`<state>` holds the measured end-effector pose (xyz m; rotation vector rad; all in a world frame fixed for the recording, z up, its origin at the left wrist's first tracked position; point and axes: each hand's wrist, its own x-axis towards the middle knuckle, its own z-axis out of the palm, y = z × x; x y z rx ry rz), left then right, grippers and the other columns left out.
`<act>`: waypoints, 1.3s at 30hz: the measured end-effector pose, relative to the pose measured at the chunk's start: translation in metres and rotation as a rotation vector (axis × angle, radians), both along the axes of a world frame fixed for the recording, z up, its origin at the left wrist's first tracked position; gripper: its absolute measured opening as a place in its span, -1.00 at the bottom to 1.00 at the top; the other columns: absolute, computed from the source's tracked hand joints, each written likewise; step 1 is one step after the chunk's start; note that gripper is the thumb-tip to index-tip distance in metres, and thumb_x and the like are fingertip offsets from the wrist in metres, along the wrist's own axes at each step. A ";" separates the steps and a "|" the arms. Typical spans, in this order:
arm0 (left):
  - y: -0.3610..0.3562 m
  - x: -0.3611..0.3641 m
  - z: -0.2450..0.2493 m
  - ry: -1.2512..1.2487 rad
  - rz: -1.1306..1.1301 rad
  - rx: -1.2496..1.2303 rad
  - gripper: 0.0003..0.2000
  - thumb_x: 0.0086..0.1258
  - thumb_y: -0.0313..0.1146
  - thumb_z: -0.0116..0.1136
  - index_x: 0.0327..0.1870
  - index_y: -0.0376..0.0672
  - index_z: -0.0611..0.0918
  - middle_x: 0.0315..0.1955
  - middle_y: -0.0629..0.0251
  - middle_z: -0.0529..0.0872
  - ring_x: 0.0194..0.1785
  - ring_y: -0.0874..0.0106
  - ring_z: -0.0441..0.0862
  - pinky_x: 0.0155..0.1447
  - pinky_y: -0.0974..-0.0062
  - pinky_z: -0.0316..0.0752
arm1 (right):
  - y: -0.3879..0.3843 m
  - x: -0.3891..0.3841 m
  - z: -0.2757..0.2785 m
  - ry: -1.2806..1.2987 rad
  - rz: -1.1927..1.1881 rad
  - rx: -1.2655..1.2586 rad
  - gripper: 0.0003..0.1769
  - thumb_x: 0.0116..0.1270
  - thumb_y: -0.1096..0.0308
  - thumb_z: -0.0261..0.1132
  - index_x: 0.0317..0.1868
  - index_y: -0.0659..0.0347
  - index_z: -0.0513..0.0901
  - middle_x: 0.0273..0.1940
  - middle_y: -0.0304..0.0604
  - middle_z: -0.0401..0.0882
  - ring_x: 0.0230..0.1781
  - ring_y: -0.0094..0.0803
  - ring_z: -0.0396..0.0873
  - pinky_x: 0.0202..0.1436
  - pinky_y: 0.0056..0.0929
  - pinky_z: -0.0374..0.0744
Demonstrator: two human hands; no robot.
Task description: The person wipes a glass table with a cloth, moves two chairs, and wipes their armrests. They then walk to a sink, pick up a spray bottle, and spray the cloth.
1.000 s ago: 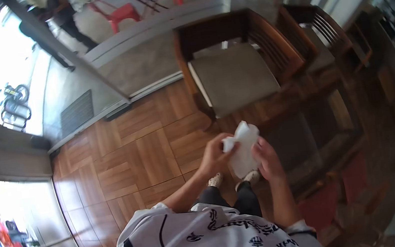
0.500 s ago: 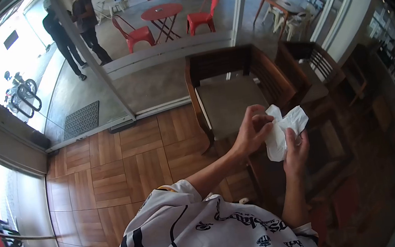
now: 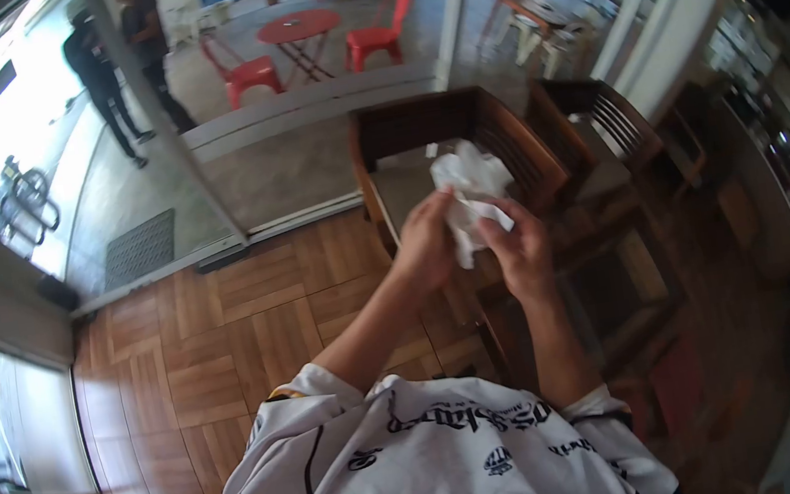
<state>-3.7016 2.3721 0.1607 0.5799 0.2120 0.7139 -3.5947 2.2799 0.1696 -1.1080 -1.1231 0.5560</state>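
A crumpled, thin white sheet that looks like a tissue (image 3: 474, 175) is stretched between my two hands, over the seat of a wooden armchair. My left hand (image 3: 426, 240) pinches its near left edge, with thumb and fingers together. On the other side, my right hand (image 3: 523, 251) grips the sheet's lower right part between thumb and fingers. One loose end hangs down between the hands, while the rest bunches up beyond the fingertips.
Ahead stands the wooden armchair (image 3: 508, 120), with another wooden chair (image 3: 605, 126) to its right. A dark table or stool frame (image 3: 621, 276) is near my right arm. Beyond the glass are a red table (image 3: 298, 26), red chairs and two people (image 3: 100, 76).
Both hands have moved left with the tissue. It now spreads upward and is more opened out, and the left fingers have closed on its edge. The view has shifted slightly.
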 end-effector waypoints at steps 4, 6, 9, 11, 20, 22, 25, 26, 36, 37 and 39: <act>-0.007 -0.013 0.017 0.037 -0.035 -0.153 -0.59 0.54 -0.12 -0.09 0.18 -0.26 0.44 0.01 0.14 0.60 0.08 0.27 0.58 0.20 0.24 0.46 | -0.012 0.001 -0.002 0.249 0.152 0.032 -0.77 0.42 0.41 0.23 0.02 0.31 0.56 -0.11 -0.28 0.60 -0.11 -0.65 0.53 -0.04 -0.62 0.49; -0.004 -0.010 0.012 0.009 -0.043 -0.151 -0.61 0.54 -0.14 -0.09 0.17 -0.26 0.47 0.00 0.18 0.61 0.06 0.30 0.58 0.17 0.28 0.46 | -0.018 -0.002 0.000 0.392 0.115 0.080 -0.80 0.44 0.40 0.20 0.00 0.29 0.53 -0.10 -0.25 0.58 -0.09 -0.61 0.52 0.00 -0.57 0.48; -0.004 -0.005 0.006 0.041 -0.049 -0.047 -0.62 0.52 -0.14 -0.05 0.13 -0.27 0.51 -0.01 0.18 0.63 0.06 0.35 0.58 0.18 0.31 0.46 | -0.031 0.002 0.008 0.590 0.079 0.137 -0.82 0.47 0.37 0.14 -0.01 0.26 0.48 -0.09 -0.22 0.54 -0.05 -0.53 0.50 0.09 -0.47 0.44; -0.011 0.000 0.011 0.022 -0.072 -0.014 -0.62 0.48 -0.13 0.05 0.09 -0.26 0.55 -0.03 0.21 0.65 0.06 0.36 0.59 0.23 0.32 0.44 | -0.039 0.008 0.007 0.633 0.014 0.187 -0.83 0.48 0.34 0.08 -0.03 0.23 0.47 -0.07 -0.20 0.51 -0.01 -0.46 0.47 0.16 -0.38 0.40; -0.029 0.040 -0.022 0.204 -0.120 0.136 -0.73 0.55 -0.25 -0.03 -0.04 -0.28 0.59 -0.27 0.36 0.67 -0.31 0.59 0.59 -0.22 0.58 0.52 | -0.075 0.022 0.016 0.795 0.053 0.250 -0.79 0.47 0.28 0.00 -0.09 0.20 0.49 0.01 -0.05 0.60 0.01 -0.22 0.59 -0.04 -0.11 0.59; -0.035 0.045 -0.028 0.159 -0.177 0.106 -0.78 0.51 -0.34 0.01 0.03 -0.26 0.57 -0.23 0.35 0.68 -0.24 0.56 0.63 -0.14 0.56 0.55 | -0.076 0.019 0.008 0.795 0.006 0.223 -0.82 0.46 0.28 0.03 -0.13 0.19 0.48 -0.06 -0.10 0.61 -0.04 -0.31 0.59 -0.03 -0.22 0.56; -0.036 0.051 -0.036 0.105 -0.252 0.093 -0.68 0.53 -0.27 -0.07 0.17 -0.24 0.48 -0.05 0.24 0.64 -0.02 0.42 0.61 0.07 0.39 0.53 | -0.079 0.019 -0.028 0.745 -0.204 0.237 -0.86 0.45 0.30 0.07 -0.16 0.18 0.47 -0.16 -0.17 0.58 -0.13 -0.39 0.57 -0.01 -0.30 0.53; -0.040 0.047 -0.024 0.075 -0.278 0.025 -0.64 0.54 -0.21 -0.10 0.20 -0.25 0.45 0.00 0.21 0.62 0.04 0.38 0.59 0.13 0.34 0.50 | -0.077 0.006 -0.022 0.723 -0.340 0.226 -0.88 0.44 0.33 0.14 -0.19 0.19 0.45 -0.22 -0.23 0.54 -0.19 -0.47 0.54 -0.02 -0.40 0.51; -0.060 0.036 -0.030 0.289 -0.115 0.296 -0.70 0.48 -0.36 0.03 0.15 -0.29 0.44 -0.21 0.27 0.65 -0.21 0.52 0.62 -0.13 0.52 0.54 | -0.099 -0.028 -0.061 0.535 -0.603 0.004 -0.81 0.40 0.36 0.26 -0.15 0.30 0.47 -0.23 -0.19 0.54 -0.24 -0.56 0.52 -0.17 -0.55 0.55; -0.054 0.035 -0.029 0.276 -0.129 0.314 -0.71 0.48 -0.37 0.03 0.13 -0.29 0.45 -0.22 0.27 0.65 -0.22 0.52 0.61 -0.14 0.52 0.54 | -0.103 -0.027 -0.064 0.613 -0.548 -0.029 -0.79 0.40 0.35 0.27 -0.13 0.30 0.47 -0.21 -0.18 0.54 -0.23 -0.54 0.53 -0.16 -0.54 0.56; -0.050 0.033 -0.029 0.257 -0.165 0.347 -0.74 0.48 -0.37 0.01 0.09 -0.29 0.48 -0.25 0.27 0.65 -0.24 0.53 0.61 -0.17 0.54 0.52 | -0.109 -0.021 -0.063 0.617 -0.560 -0.103 -0.66 0.38 0.32 0.27 0.05 0.32 0.42 -0.10 -0.12 0.54 -0.15 -0.46 0.57 -0.08 -0.50 0.57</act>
